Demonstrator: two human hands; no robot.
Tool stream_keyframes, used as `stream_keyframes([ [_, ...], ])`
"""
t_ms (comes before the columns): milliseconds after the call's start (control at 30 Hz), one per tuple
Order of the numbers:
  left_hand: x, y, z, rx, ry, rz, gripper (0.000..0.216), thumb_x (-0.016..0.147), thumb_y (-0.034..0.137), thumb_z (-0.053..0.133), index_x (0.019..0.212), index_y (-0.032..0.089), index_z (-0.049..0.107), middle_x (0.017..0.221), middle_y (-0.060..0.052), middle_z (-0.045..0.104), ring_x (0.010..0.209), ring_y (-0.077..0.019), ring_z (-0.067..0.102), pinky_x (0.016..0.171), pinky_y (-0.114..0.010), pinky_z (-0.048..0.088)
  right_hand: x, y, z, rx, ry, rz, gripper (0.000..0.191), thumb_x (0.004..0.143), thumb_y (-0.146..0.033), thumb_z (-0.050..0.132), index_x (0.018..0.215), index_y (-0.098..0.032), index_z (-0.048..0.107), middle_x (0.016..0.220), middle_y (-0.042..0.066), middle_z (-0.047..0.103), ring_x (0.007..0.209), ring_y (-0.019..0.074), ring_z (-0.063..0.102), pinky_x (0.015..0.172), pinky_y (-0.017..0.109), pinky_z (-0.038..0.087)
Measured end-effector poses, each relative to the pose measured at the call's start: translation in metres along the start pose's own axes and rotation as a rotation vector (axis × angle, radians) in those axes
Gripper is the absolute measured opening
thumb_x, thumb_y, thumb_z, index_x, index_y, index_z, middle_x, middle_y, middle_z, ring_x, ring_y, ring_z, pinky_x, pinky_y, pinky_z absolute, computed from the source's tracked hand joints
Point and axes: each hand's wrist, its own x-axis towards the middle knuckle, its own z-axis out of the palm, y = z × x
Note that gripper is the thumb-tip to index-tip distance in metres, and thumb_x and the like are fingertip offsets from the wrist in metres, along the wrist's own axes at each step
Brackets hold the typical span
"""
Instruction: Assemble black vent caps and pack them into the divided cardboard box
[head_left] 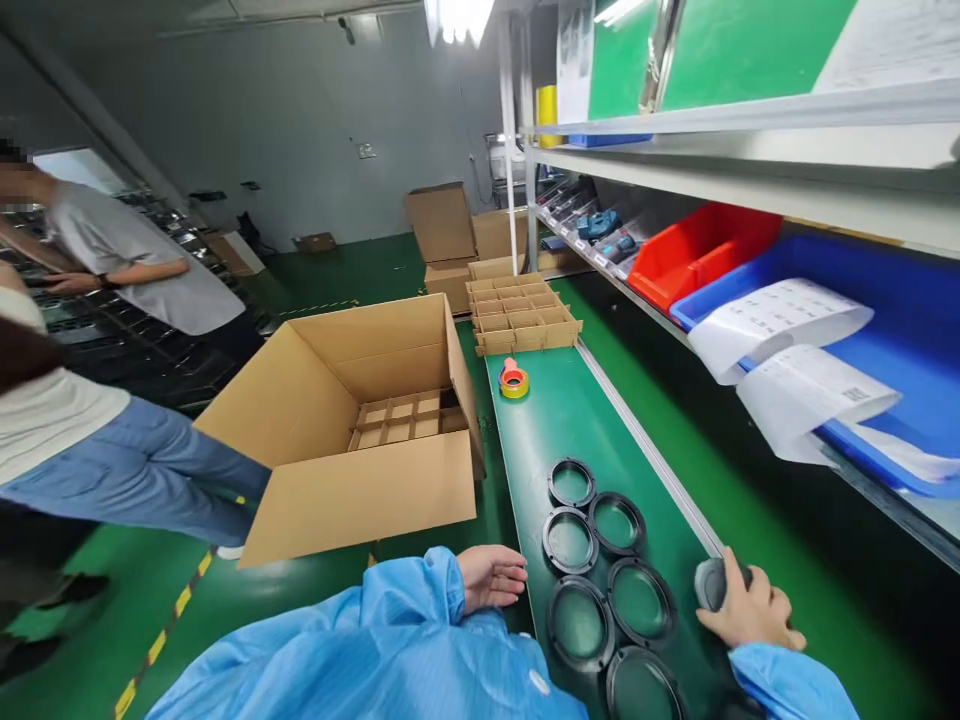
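Observation:
My left hand [493, 577] is held at the left edge of the green bench, fingers stretched out and nothing in it. At the bench's right edge, my right hand [752, 603] is closed around a dark grey rounded object [711, 584]; its kind is not clear. Between the hands, several black rings [572, 542] lie flat on the green bench top [577, 420] in two uneven rows. The nearest ring [611, 688] is cut off by the bottom of the view. Farther along the bench sits a roll of yellow tape [514, 385] with something red on it.
An open cardboard box [367, 500] with cardboard dividers inside stands left of the bench. A cardboard divider grid [525, 312] lies at the bench's far end. Red [705, 250] and blue bins [922, 400] sit on the right shelf. Two people [142, 250] stand at left.

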Motion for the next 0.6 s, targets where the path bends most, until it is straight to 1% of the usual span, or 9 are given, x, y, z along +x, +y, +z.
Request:
stream_keyframes([
  [67, -0.004, -0.001, -0.01, 0.025, 0.013, 0.043, 0.043, 0.055, 0.034, 0.087, 0.088, 0.015, 0.068, 0.086, -0.006, 0.068, 0.076, -0.0161, 0.064, 0.076, -0.029, 0.051, -0.004, -0.033, -0.028, 0.047, 0.111, -0.016, 0.095, 0.072, -0.056, 0.056, 0.156, -0.024, 0.024, 0.15, 0.021, 0.034, 0.128, 0.0504, 0.037, 0.085, 0.068, 0.044],
  [100, -0.004, 0.0, -0.013, 0.042, 0.015, 0.067, 0.045, 0.054, 0.034, 0.088, 0.088, 0.015, 0.067, 0.088, -0.006, 0.068, 0.078, -0.0161, 0.064, 0.076, -0.029, 0.05, -0.009, -0.055, -0.041, 0.083, 0.144, -0.061, 0.098, 0.073, -0.059, 0.057, 0.157, -0.022, 0.022, 0.151, 0.021, 0.033, 0.13, 0.0501, 0.036, 0.087, 0.068, 0.044],
  [167, -0.002, 0.006, -0.019, 0.084, 0.006, 0.121, 0.049, 0.053, 0.036, 0.09, 0.091, 0.017, 0.066, 0.092, -0.006, 0.067, 0.081, -0.0157, 0.062, 0.077, -0.028, 0.049, -0.026, -0.108, -0.06, 0.167, 0.152, -0.224, 0.103, 0.073, -0.055, 0.06, 0.158, -0.017, 0.016, 0.151, 0.022, 0.032, 0.133, 0.0469, 0.034, 0.095, 0.063, 0.043],
  [267, 0.005, 0.025, -0.025, 0.138, -0.063, 0.198, 0.056, 0.059, 0.049, 0.088, 0.1, 0.018, 0.065, 0.102, -0.007, 0.065, 0.091, -0.0174, 0.06, 0.081, -0.03, 0.048, -0.061, -0.198, -0.069, 0.272, 0.047, -0.499, 0.105, 0.069, -0.041, 0.064, 0.159, -0.019, 0.013, 0.156, 0.017, 0.029, 0.139, 0.0402, 0.03, 0.104, 0.056, 0.04],
  [367, 0.007, 0.053, -0.041, 0.162, -0.159, 0.228, 0.068, 0.067, 0.064, 0.08, 0.117, 0.021, 0.063, 0.114, -0.009, 0.063, 0.101, -0.0222, 0.059, 0.082, -0.033, 0.048, -0.087, -0.28, -0.066, 0.292, -0.076, -0.62, 0.108, 0.063, -0.026, 0.062, 0.159, -0.019, 0.013, 0.16, 0.015, 0.024, 0.145, 0.0399, 0.021, 0.108, 0.057, 0.035],
  [433, 0.006, 0.074, -0.061, 0.149, -0.189, 0.224, 0.074, 0.071, 0.061, 0.078, 0.132, 0.027, 0.055, 0.125, -0.01, 0.06, 0.11, -0.025, 0.057, 0.081, -0.032, 0.047, -0.091, -0.323, -0.068, 0.312, -0.162, -0.654, 0.111, 0.06, -0.024, 0.063, 0.159, -0.017, 0.013, 0.161, 0.017, 0.023, 0.146, 0.0408, 0.018, 0.11, 0.059, 0.032],
  [500, 0.005, 0.097, -0.086, 0.09, -0.242, 0.207, 0.078, 0.074, 0.052, 0.079, 0.142, 0.033, 0.045, 0.135, -0.009, 0.056, 0.118, -0.0281, 0.055, 0.082, -0.033, 0.047, -0.085, -0.358, -0.075, 0.355, -0.251, -0.705, 0.115, 0.059, -0.029, 0.067, 0.159, -0.015, 0.011, 0.162, 0.018, 0.02, 0.147, 0.0403, 0.016, 0.113, 0.06, 0.029],
  [533, 0.006, 0.108, -0.099, 0.037, -0.298, 0.192, 0.079, 0.075, 0.047, 0.078, 0.144, 0.034, 0.043, 0.137, -0.009, 0.055, 0.121, -0.03, 0.054, 0.084, -0.036, 0.049, -0.079, -0.374, -0.079, 0.378, -0.285, -0.743, 0.117, 0.059, -0.031, 0.068, 0.16, -0.015, 0.009, 0.163, 0.017, 0.019, 0.148, 0.0399, 0.015, 0.114, 0.06, 0.027],
  [600, 0.008, 0.127, -0.123, -0.085, -0.402, 0.159, 0.076, 0.075, 0.04, 0.077, 0.143, 0.032, 0.045, 0.137, -0.01, 0.057, 0.121, -0.0334, 0.055, 0.086, -0.041, 0.05, -0.066, -0.402, -0.084, 0.415, -0.326, -0.805, 0.12, 0.06, -0.035, 0.07, 0.16, -0.017, 0.006, 0.164, 0.016, 0.015, 0.149, 0.0391, 0.013, 0.116, 0.06, 0.024],
])
